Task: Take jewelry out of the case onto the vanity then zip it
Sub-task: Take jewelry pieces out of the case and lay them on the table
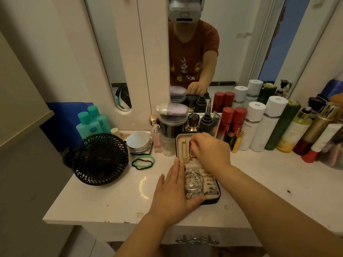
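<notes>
Case [217, 198] open on the vanity [111, 201], near its front edge. Black shell, cream lining. Lid upright; a gold chain [183, 151] and red cord [190, 145] hang in it. Base holds bead bracelets [193, 182] and rings [208, 179].

Our left hand [172, 193] lies flat against the case's left wall, fingers straight. Our right hand [211, 149] pinches the red cord.

Left of the case: bare top, then hair ties [143, 162] and fan [100, 159]. Bottles crowd behind and to the right. White bottle [250, 127] label only partly legible, ending "DAN".

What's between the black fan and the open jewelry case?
Head view: a green hair tie and a black hair tie lie on the vanity top between fan and jewelry case; the left hand rests flat against the case's left side.
</notes>
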Demonstrator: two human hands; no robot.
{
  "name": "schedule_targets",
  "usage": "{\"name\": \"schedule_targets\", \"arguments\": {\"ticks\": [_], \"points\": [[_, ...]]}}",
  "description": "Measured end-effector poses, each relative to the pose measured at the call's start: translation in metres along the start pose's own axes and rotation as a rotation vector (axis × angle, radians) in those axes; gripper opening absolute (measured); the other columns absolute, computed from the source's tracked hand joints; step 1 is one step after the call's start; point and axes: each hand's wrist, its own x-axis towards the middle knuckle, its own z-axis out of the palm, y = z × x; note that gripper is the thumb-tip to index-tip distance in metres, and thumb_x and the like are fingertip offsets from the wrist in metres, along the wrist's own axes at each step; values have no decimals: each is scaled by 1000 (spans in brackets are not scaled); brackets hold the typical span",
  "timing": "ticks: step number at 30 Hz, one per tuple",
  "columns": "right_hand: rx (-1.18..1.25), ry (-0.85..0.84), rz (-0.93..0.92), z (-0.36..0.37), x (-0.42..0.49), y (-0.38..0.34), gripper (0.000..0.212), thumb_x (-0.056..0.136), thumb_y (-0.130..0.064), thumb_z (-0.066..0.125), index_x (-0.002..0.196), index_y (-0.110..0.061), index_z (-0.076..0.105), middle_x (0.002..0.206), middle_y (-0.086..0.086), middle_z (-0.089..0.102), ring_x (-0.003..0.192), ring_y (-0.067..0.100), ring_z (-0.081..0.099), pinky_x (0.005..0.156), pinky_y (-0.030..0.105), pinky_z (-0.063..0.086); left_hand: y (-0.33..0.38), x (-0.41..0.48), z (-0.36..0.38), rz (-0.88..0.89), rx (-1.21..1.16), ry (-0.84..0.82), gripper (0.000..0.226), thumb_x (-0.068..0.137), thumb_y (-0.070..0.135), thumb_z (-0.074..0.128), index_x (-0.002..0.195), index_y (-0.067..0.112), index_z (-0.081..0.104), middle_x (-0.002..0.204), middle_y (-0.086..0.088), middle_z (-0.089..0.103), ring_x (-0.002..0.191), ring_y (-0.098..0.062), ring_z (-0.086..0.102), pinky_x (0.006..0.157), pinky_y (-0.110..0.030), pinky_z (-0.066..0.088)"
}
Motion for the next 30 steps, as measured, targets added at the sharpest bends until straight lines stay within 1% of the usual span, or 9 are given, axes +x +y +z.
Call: {"name": "schedule_targets", "arguments": {"ticks": [2,5,8,11,15,19,21,26,30], "points": [[2,3,12,-1,0,0,24,96,-31,41,103,-18,61,97,-1,65,80,22,63,57,26,36,0,0,2,-2,-2,13,107,67,85,18,144,20,-19,140,7,-37,142,-8,-10,115,-36,1],[11,-23,40,0,-1,-3,21,95,-30,43,102,-18,60,91,0,66,78,22,63,56,26,35,0,-1,2,-3,-16,29,109,61,86,10,144,20,-18,141,8,-36,142,-8,-9,115,-35,0],[167,-26,162,-1,-1,-2,14,92,-27,49,96,-18,59,85,-1,67,78,20,63,61,29,44,0,-1,2,-5,-34,40,111,59,87,9,144,21,-18,142,9,-35,141,-7,-9,114,-34,-2],[243,-22,220,-4,2,0,12,90,-25,53,97,-18,61,88,-1,67,83,18,62,66,31,48,-1,-1,3,-6,-33,43,111,62,89,16,144,22,-19,143,10,-34,141,-7,-9,115,-35,-1],[93,-78,201,-8,6,3,27,92,-27,47,114,-22,62,105,0,67,98,21,61,73,33,47,-1,-1,2,5,-44,45,110,57,87,7,144,24,-18,143,10,-33,141,-6,-10,115,-35,-1],[-71,-146,174,-6,7,2,26,93,-26,44,104,-19,66,97,2,66,89,23,62,61,29,42,-2,-1,0,19,-39,33,110,57,86,7,144,23,-19,144,9,-33,141,-7,-12,115,-35,-3],[-60,-151,194,-4,7,0,24,92,-27,45,100,-16,66,93,2,67,86,22,62,60,29,42,-3,-2,0,18,-42,37,111,56,86,7,144,23,-19,144,9,-33,141,-8,-13,115,-35,-3],[368,-3,431,-2,7,-8,21,90,-22,52,84,-15,71,74,1,68,71,18,61,61,27,46,-4,-2,2,17,-50,37,111,57,87,7,143,23,-20,145,8,-34,141,-8,-15,115,-35,-5],[632,67,568,5,8,-18,27,87,-16,54,68,-6,70,67,15,69,64,24,63,64,33,51,-4,-2,2,18,-51,39,110,58,86,8,144,22,-19,144,9,-35,140,-8,-18,114,-34,-7]]}}
